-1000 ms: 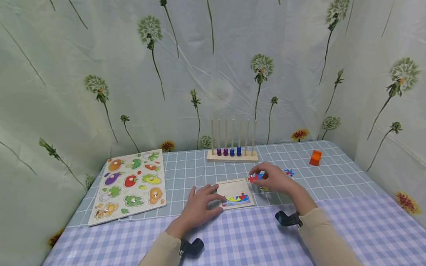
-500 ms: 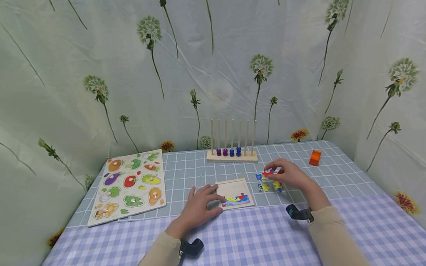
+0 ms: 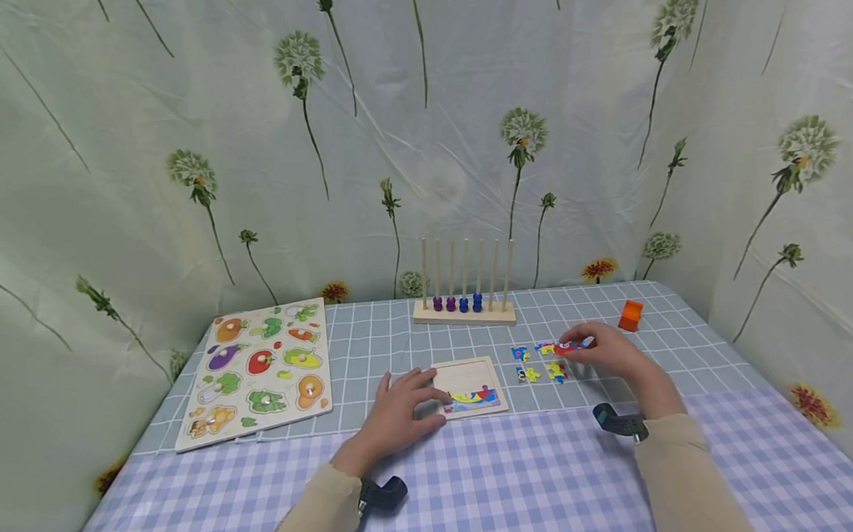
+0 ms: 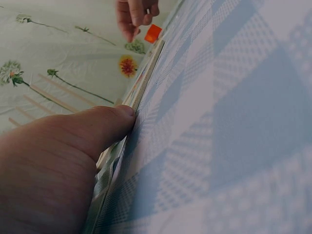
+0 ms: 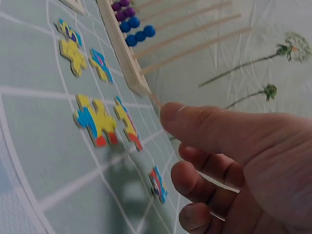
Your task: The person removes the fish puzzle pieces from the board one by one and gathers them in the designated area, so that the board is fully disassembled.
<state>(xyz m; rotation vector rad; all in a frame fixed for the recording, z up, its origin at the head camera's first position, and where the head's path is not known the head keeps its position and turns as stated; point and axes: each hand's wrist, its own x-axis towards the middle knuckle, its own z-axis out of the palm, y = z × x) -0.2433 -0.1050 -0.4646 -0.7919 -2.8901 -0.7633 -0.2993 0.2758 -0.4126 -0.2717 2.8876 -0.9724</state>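
Near the middle of the table [image 3: 379, 336], just beyond the checked cloth that covers its near part, lies a shallow wooden puzzle frame [image 3: 465, 373]. Its picture is laid only as a band [image 3: 473, 399] along the near edge; the recess from that band to the far edge shows bare wood, so the assembly may be judged begun and less than half complete. The left hand [image 3: 405, 405] rests at the frame's left edge, fingers spread and extended, thumb against the near-left corner; it grasps nothing and seems to steady the frame. To the right of the frame, well in from the table's right edge, several loose pieces [image 5: 96, 121] lie flat in a scattered group, all awaiting placement. Above them, the right hand [image 3: 604, 350] appears to pinch a red piece [image 3: 564, 349] between thumb and forefinger, as the head view shows; the right wrist view does not show that piece, the thumb probably masking it. The remaining fingers are loosely curled. Along the far edge stands a bead abacus [image 3: 464, 319], toward the far right corner an orange block [image 3: 631, 316], and along the left edge a vegetable board [image 3: 255, 382], all apart from the work.
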